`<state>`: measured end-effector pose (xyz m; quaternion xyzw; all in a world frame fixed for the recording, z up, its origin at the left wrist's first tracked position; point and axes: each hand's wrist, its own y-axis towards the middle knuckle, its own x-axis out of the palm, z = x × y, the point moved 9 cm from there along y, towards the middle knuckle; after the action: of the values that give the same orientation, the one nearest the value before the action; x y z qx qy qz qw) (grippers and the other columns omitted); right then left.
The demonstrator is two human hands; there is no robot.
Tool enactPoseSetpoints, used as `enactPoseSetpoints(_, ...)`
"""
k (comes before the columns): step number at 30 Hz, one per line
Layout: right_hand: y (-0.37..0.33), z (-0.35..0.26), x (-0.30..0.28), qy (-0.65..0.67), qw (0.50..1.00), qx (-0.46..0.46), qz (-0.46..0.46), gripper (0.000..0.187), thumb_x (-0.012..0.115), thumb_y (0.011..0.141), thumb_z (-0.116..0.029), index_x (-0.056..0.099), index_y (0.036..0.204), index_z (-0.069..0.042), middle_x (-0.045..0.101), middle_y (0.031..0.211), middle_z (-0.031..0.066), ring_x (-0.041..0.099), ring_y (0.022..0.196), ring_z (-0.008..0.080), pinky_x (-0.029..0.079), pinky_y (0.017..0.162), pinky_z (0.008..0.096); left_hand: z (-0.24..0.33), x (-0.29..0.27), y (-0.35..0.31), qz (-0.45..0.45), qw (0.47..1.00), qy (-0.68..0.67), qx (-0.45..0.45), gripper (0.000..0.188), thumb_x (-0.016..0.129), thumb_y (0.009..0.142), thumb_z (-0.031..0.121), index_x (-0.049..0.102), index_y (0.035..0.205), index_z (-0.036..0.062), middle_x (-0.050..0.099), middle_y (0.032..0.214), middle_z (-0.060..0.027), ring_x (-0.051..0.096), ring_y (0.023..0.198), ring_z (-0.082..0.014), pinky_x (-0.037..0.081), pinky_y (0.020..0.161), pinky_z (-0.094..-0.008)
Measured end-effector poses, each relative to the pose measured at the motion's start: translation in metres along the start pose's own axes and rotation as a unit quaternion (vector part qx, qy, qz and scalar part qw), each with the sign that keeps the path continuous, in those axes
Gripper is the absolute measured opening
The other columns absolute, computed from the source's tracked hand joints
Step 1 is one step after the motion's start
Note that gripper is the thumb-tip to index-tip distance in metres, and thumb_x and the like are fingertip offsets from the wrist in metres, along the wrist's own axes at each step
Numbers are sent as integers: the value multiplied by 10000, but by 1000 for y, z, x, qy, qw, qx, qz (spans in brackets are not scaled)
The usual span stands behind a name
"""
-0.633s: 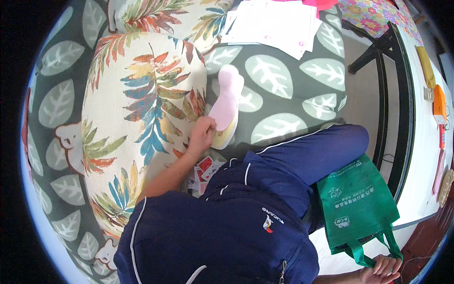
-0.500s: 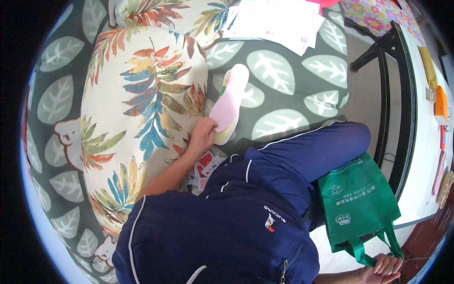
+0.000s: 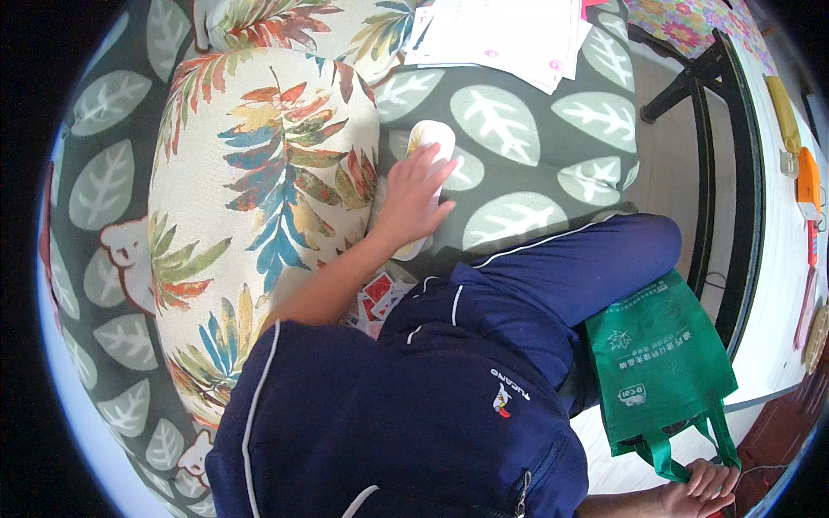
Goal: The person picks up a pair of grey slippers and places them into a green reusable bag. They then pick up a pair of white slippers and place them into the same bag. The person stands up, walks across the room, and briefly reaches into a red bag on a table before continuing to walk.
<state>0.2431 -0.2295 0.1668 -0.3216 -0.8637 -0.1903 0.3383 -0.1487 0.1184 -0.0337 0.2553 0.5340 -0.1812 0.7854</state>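
On the leaf-patterned sofa seat, against a cushion, lie shoe insoles (image 3: 441, 138), pale with a yellowish print at the upper end. My left hand (image 3: 413, 197) rests over their middle, fingers spread, and hides much of them. Whether they are still a stack of two cannot be told. At the lower right, my right hand (image 3: 704, 489) is closed around a handle of a green tote bag (image 3: 661, 358). The bag hangs beside my bent knee, and something dark shows inside its mouth.
A large cushion with coloured leaves (image 3: 276, 173) stands on the left. Several red and white playing cards (image 3: 378, 295) lie by my lap. White papers (image 3: 496, 34) sit at the far end. To the right stands a white table (image 3: 760, 259) with black legs, holding an orange object (image 3: 807, 186).
My left hand has gone from pinching the pink insole's near end to lying spread over the insoles, farther forward. The pink surface no longer shows. My right hand still grips the bag.
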Motion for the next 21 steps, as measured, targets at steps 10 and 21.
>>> enactPoseSetpoints(10,2,4,-1,37,999,18,3,249,619,840,-287,456,740,-128,341,530,-59,276,407,49,253,383,194,-44,48,4,35,990,54,-129,574,570,793,269,397,1317,116,247,1410,-213,253,1268,-434,244,990,-550)
enactPoseSetpoints(21,7,6,8,10,999,43,-22,231,623,837,-295,480,762,-131,373,554,-57,301,420,52,273,404,194,-51,47,-13,25,981,39,-188,541,540,832,226,375,1325,78,251,1416,-200,291,1252,-418,293,995,-486)
